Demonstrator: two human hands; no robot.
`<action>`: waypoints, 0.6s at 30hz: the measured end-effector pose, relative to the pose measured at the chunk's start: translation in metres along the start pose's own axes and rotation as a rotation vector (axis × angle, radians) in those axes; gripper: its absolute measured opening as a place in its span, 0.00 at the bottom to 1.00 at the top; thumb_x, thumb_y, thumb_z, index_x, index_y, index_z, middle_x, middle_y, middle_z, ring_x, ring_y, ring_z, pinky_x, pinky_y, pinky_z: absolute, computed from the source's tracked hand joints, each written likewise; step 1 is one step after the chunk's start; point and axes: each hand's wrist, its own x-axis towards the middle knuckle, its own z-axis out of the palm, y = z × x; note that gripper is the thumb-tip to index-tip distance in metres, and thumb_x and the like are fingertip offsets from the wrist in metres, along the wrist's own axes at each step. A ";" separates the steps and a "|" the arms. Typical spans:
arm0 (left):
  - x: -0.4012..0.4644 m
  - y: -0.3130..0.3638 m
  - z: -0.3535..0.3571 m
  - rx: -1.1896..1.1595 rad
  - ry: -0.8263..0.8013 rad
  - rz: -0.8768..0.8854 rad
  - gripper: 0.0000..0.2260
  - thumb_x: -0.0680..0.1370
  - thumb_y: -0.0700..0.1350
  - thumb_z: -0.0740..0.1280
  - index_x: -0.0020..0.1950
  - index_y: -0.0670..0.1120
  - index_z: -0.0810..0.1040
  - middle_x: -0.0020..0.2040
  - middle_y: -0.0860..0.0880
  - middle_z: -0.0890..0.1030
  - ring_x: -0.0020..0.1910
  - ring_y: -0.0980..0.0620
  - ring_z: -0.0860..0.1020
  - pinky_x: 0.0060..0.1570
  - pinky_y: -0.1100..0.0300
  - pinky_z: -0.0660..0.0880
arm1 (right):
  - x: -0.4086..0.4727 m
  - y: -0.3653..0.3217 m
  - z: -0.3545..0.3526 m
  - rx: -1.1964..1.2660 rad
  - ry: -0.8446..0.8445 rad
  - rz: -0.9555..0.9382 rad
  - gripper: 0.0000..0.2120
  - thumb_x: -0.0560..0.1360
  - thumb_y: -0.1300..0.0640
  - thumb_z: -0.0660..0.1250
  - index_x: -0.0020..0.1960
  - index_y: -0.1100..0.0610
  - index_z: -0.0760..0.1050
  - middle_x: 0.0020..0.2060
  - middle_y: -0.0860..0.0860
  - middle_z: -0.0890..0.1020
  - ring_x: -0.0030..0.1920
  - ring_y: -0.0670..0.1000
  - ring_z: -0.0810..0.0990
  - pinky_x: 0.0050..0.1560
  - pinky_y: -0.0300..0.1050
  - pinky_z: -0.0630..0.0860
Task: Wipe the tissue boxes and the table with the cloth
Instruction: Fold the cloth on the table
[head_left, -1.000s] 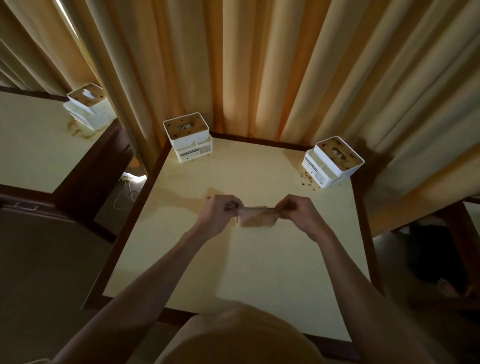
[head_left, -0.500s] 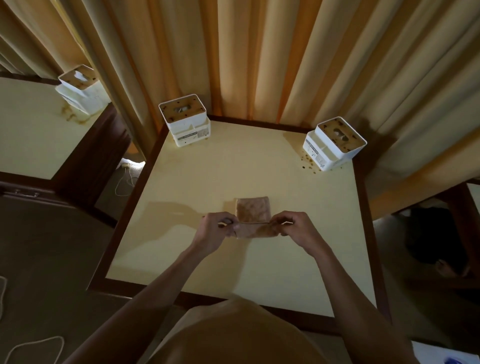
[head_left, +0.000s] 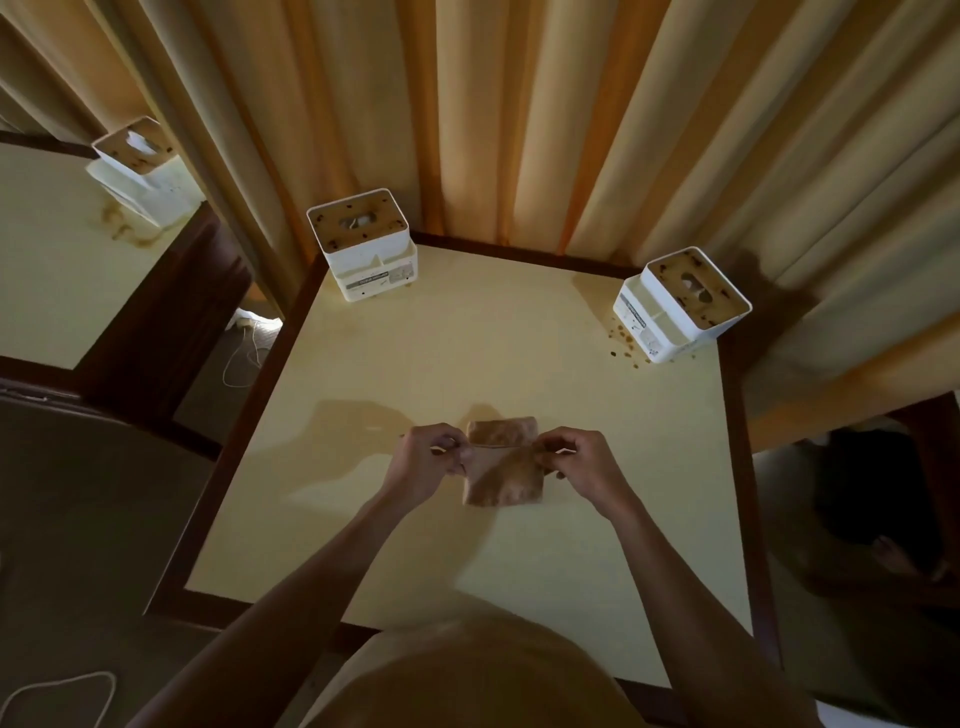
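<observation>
A small tan cloth (head_left: 503, 475) lies folded on the cream table (head_left: 467, 358) near its middle. My left hand (head_left: 428, 462) pinches the cloth's left edge and my right hand (head_left: 582, 460) pinches its right edge. One white tissue box (head_left: 363, 244) with a brown spotted top stands at the far left corner. A second white tissue box (head_left: 680, 304) stands at the far right corner, with brown crumbs (head_left: 621, 340) scattered on the table beside it.
Tan curtains (head_left: 519, 119) hang right behind the table. A second table (head_left: 47, 260) at the left carries another tissue box (head_left: 137, 166) and a brown stain. A white cord (head_left: 241, 358) lies on the floor between the tables. The table has a dark wooden rim.
The cloth went from bunched between my hands to laid on the table, and its near half is now folded down toward me. The camera view shifted slightly.
</observation>
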 end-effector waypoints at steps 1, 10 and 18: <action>0.007 0.001 0.001 0.005 0.000 -0.012 0.04 0.75 0.34 0.74 0.44 0.42 0.83 0.34 0.44 0.83 0.29 0.49 0.82 0.34 0.59 0.79 | 0.006 -0.001 -0.001 -0.006 0.004 0.005 0.07 0.73 0.67 0.75 0.45 0.55 0.85 0.40 0.53 0.87 0.34 0.47 0.84 0.32 0.35 0.75; 0.061 -0.005 0.012 0.195 0.028 -0.050 0.03 0.76 0.33 0.72 0.45 0.40 0.84 0.37 0.44 0.84 0.27 0.55 0.81 0.31 0.61 0.79 | 0.064 0.011 0.006 -0.153 0.024 0.051 0.07 0.73 0.67 0.76 0.47 0.58 0.85 0.39 0.52 0.86 0.37 0.49 0.85 0.41 0.43 0.81; 0.076 -0.012 0.020 0.302 0.084 -0.094 0.02 0.75 0.38 0.75 0.44 0.44 0.86 0.38 0.45 0.85 0.28 0.59 0.78 0.35 0.60 0.77 | 0.087 0.017 0.011 -0.213 0.028 0.107 0.05 0.75 0.64 0.75 0.46 0.57 0.80 0.37 0.50 0.82 0.36 0.49 0.83 0.39 0.46 0.82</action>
